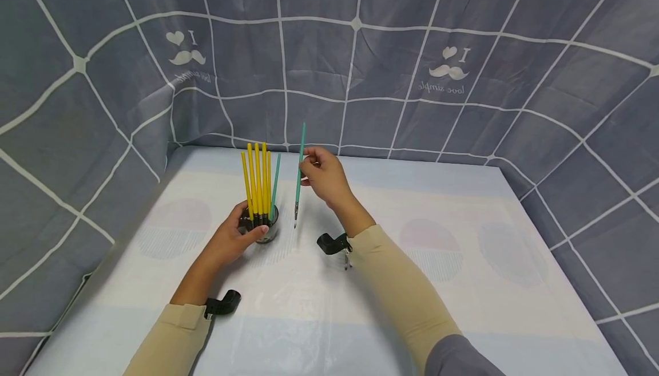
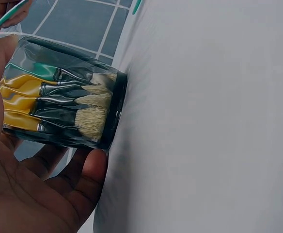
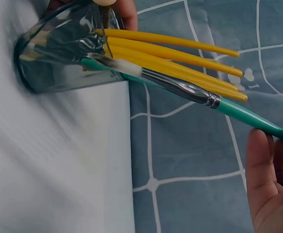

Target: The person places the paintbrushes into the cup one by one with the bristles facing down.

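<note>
My left hand [image 1: 230, 238] grips a clear drinking glass [image 2: 73, 46] from its left side, thumb and fingers around it. Inside stand several yellow-handled paintbrushes [image 1: 259, 181] and a green-handled paintbrush [image 1: 276, 184], all bristles down; their pale bristles show through the glass in the left wrist view. Just right of the glass, my right hand [image 1: 326, 178] pinches another green paintbrush [image 1: 299, 178] by its handle. That brush hangs nearly upright, its pale tip [image 3: 124, 66] pointing down above the table. In the head view a small gap separates it from the glass.
The white table [image 1: 319, 319] carries faint printed shapes. Grey gridded cloth [image 1: 319, 61] rises behind it and on both sides. A black wrist camera sits on each wrist, the left one [image 1: 223, 303] low over the table. A green tip [image 2: 136, 6] shows at the left wrist view's top.
</note>
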Tool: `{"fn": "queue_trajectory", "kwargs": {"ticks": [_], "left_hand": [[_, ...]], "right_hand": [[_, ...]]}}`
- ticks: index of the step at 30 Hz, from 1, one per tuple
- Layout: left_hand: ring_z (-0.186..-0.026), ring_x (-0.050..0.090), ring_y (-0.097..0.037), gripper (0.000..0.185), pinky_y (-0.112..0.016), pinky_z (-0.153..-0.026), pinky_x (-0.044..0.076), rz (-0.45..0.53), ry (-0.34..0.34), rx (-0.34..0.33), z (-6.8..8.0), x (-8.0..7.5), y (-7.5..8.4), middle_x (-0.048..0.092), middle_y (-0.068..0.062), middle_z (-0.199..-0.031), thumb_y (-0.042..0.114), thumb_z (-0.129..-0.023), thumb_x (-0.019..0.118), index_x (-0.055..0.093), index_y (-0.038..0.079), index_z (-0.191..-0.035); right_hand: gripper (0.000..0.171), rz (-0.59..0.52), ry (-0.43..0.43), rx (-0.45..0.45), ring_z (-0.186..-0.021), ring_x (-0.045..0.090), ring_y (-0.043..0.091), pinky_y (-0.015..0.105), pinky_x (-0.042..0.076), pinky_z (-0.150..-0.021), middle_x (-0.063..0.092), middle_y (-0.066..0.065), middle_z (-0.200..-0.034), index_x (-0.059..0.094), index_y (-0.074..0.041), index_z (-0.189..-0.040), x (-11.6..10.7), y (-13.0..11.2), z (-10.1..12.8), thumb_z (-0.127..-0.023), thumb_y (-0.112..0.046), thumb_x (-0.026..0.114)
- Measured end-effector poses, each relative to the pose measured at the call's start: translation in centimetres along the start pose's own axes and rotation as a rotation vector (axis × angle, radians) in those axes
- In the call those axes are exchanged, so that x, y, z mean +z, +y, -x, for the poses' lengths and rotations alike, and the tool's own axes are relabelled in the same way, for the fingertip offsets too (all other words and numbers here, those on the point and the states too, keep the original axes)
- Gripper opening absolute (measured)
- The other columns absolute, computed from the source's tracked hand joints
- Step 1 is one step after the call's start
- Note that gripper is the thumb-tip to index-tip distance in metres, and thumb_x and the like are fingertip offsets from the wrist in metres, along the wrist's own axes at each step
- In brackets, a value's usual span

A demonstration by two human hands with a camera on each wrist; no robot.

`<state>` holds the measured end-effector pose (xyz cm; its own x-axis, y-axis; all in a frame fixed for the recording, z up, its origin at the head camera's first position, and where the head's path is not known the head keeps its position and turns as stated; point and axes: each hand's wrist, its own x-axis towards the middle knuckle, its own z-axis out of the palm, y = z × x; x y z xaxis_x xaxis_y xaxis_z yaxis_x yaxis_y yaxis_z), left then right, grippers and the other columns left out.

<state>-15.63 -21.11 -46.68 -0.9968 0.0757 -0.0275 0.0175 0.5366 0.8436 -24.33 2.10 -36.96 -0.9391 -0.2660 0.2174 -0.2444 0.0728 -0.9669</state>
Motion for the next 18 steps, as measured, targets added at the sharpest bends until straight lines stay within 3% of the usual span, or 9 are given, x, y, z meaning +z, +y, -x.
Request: {"fn": "queue_trajectory", "kwargs": {"ticks": [10, 18], "left_hand": [[-0.125, 0.049, -0.041, 0.087, -0.061, -0.100, 0.037, 0.003, 0.006, -0.010, 0.0, 0.1, 0.0, 0.048, -0.021, -0.141, 0.047, -0.092, 0.069, 0.021, 0.016, -0.157], [-0.128, 0.047, -0.042, 0.088, -0.061, -0.100, 0.037, -0.001, 0.006, -0.011, -0.1, 0.0, 0.1, 0.047, -0.021, -0.143, 0.048, -0.092, 0.069, 0.021, 0.015, -0.157]], "right_hand": [[0.027, -0.019, 0.051, -0.082, -0.082, 0.062, 0.018, 0.031, 0.057, -0.072, 0.057, 0.008, -0.096, 0.057, 0.002, -0.124, 2.0, 0.1, -0.6, -0.099, -0.006, 0.053], [0.030, -0.064, 0.110, -0.085, -0.083, 0.062, 0.016, 0.033, 0.057, -0.074, 0.058, 0.008, -0.098, 0.056, 0.004, -0.127, 3.0, 0.6, -0.8, -0.100, -0.006, 0.052]]}}
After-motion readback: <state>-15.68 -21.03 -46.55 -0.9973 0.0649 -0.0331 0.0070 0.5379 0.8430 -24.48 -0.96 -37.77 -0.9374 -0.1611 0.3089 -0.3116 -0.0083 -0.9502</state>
